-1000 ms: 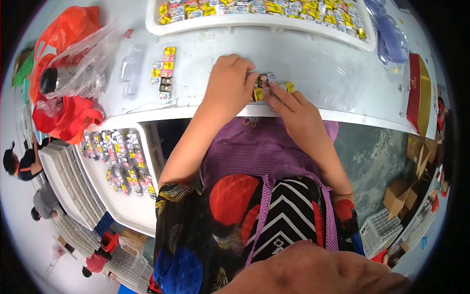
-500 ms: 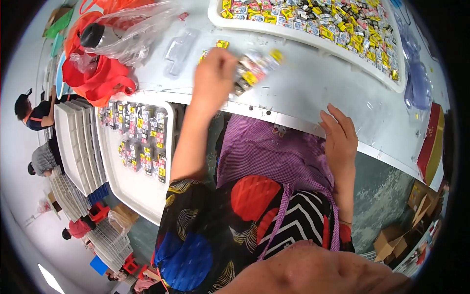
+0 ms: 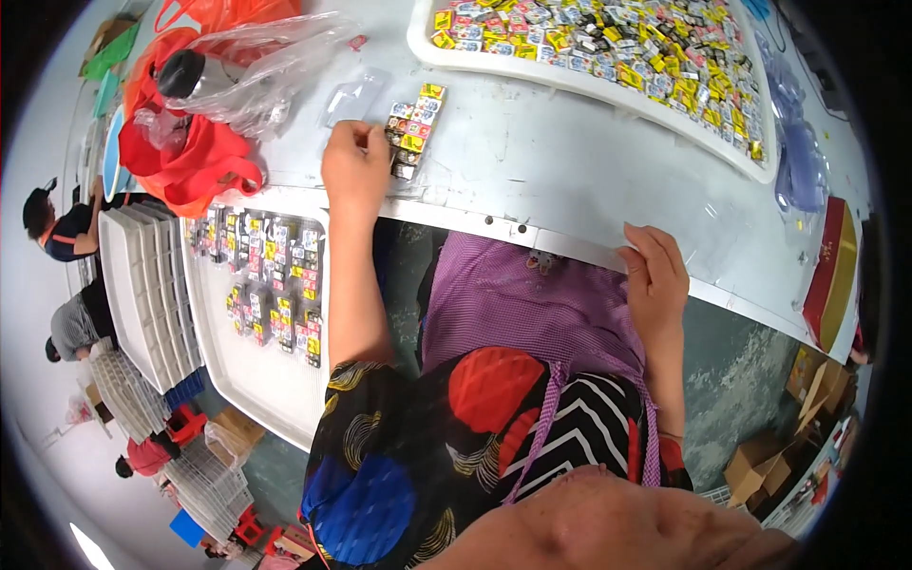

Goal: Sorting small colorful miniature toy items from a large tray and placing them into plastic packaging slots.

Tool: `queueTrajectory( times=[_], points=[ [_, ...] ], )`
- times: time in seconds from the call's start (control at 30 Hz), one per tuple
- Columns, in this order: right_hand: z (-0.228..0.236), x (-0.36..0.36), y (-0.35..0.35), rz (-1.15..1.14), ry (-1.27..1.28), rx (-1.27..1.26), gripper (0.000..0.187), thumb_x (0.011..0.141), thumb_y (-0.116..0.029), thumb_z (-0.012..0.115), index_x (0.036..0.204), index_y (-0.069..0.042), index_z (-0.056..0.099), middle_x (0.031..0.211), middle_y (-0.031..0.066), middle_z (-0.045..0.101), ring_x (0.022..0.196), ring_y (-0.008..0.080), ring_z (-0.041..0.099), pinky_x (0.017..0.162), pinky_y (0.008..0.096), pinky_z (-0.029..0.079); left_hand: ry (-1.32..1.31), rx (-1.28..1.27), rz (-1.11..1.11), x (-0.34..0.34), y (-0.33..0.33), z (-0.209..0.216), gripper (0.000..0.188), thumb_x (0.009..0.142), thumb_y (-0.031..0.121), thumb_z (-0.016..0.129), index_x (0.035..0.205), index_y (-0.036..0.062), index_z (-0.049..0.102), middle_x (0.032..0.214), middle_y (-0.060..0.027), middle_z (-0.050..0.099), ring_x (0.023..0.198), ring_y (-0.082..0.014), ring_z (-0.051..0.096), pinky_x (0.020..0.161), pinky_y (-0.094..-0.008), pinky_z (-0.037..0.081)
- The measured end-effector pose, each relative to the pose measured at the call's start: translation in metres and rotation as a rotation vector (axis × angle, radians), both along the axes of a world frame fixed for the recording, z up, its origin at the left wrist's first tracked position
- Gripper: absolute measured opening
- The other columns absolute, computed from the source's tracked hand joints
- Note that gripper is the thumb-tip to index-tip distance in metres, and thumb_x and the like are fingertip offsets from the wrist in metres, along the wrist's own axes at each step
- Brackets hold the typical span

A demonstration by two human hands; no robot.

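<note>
My left hand (image 3: 356, 176) is at the table's front left, fingers curled in a pinch at the near end of a clear plastic blister shell (image 3: 353, 97). The fingers hide that end of the shell. Just right of this hand lies a pack of tiny boxes (image 3: 412, 131), yellow, pink, white and black, set in rows in clear plastic. My right hand (image 3: 655, 280) rests by the table's front edge with fingers apart and slightly bent, holding nothing.
A white tray (image 3: 570, 74) heaped with tiny boxes stands at the back. Left, a lower white tray (image 3: 271, 385) holds several filled packs beside stacked trays (image 3: 152, 294). Red bags (image 3: 190, 157) and a bottle (image 3: 190, 74) crowd the left; clear plastic shells (image 3: 803, 166) lie right. Other people work far left.
My left hand has moved left, from the pack of tiny boxes to the clear shell. The pack, blurred before, now lies flat on the table. My right hand has barely moved.
</note>
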State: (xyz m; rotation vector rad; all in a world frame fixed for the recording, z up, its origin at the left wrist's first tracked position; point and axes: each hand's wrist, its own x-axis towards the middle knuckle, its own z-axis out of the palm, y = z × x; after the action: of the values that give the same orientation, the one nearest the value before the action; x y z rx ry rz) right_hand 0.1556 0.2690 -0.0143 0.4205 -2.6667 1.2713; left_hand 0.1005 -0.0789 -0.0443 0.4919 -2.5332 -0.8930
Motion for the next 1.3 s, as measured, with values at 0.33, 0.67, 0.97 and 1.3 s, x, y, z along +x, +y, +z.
queueTrajectory(
  times=[0.33, 0.67, 0.97, 1.3],
  points=[
    [0.010, -0.007, 0.057, -0.370, 0.025, 0.096, 0.019, 0.083, 0.004, 0.062, 0.101, -0.003, 0.065, 0.091, 0.0089, 0.061, 0.081, 0.0182, 0.059, 0.068, 0.0281, 0.047, -0.075, -0.629, -0.063, -0.008, -0.060, -0.002, 0.020, 0.081, 0.025, 0.067, 0.097, 0.0131, 0.068, 0.101, -0.0123, 0.063, 0.095, -0.0344, 0.056, 0.081, -0.0461, 0.045],
    [-0.022, 0.008, 0.048, -0.191, -0.036, 0.504, 0.030, 0.079, -0.005, 0.065, 0.107, -0.013, 0.067, 0.116, 0.0107, 0.062, 0.090, 0.0271, 0.066, 0.075, 0.0332, 0.054, 0.010, -0.051, -0.337, -0.005, 0.046, 0.035, 0.015, 0.084, 0.014, 0.067, 0.096, 0.0035, 0.067, 0.093, -0.0106, 0.065, 0.084, -0.0235, 0.060, 0.078, -0.0342, 0.047],
    [-0.016, 0.002, -0.001, 0.064, 0.036, 0.462, 0.030, 0.077, -0.007, 0.063, 0.106, -0.015, 0.063, 0.122, 0.0102, 0.058, 0.090, 0.0298, 0.063, 0.068, 0.0372, 0.055, -0.018, -0.020, -0.788, -0.007, 0.166, 0.009, 0.046, 0.077, -0.002, 0.061, 0.122, 0.0057, 0.057, 0.112, -0.0178, 0.058, 0.104, -0.0366, 0.050, 0.091, -0.0408, 0.044],
    [-0.019, -0.014, 0.037, -0.274, -0.016, 0.112, 0.021, 0.088, -0.006, 0.060, 0.109, -0.007, 0.062, 0.102, 0.0085, 0.063, 0.084, 0.0236, 0.061, 0.071, 0.0313, 0.049, -0.074, -0.085, -0.997, -0.044, 0.143, 0.014, 0.045, 0.071, -0.013, 0.052, 0.109, 0.0074, 0.067, 0.097, -0.0110, 0.065, 0.094, -0.0278, 0.054, 0.089, -0.0333, 0.043]
  ],
)
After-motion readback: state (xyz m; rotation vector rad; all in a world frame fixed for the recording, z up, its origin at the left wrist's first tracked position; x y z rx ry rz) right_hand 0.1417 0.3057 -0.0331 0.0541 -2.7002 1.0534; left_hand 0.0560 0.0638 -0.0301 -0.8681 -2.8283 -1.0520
